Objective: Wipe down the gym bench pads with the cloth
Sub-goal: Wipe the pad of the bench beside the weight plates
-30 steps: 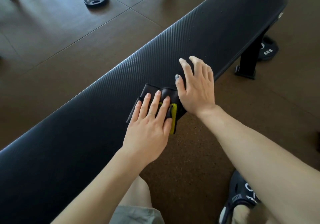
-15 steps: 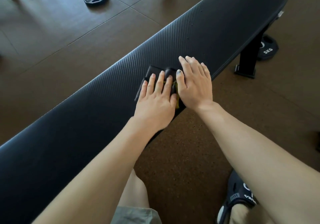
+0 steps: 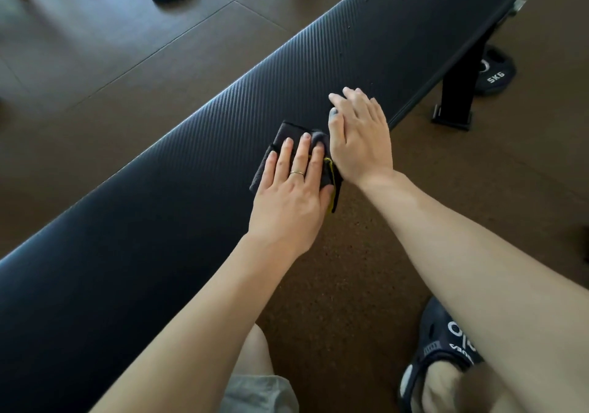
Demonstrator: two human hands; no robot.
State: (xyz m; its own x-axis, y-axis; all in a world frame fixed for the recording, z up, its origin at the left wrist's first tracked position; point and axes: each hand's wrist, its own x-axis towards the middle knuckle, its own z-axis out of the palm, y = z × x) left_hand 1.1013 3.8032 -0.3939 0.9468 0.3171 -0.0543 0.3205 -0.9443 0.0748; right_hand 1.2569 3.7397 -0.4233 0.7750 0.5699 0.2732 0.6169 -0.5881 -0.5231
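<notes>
Cloth [image 3: 280, 144] lay folded at the pad's [image 3: 159, 205] near edge; we pressed it flat under the left hand [image 3: 291, 196], fingers straight. Right hand [image 3: 360, 138] rested flat beside it, holding nothing. Advisable: even pressure, overlapping strokes lengthwise.

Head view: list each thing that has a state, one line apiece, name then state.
cloth: folded, flat on the pad, yellow edge over the near side.
left hand: fingers straight, pressing the cloth.
right hand: flat, resting on the pad beside the cloth.
bench pad: level, bare apart from the cloth.
5KG plate: flat on the floor.
</notes>
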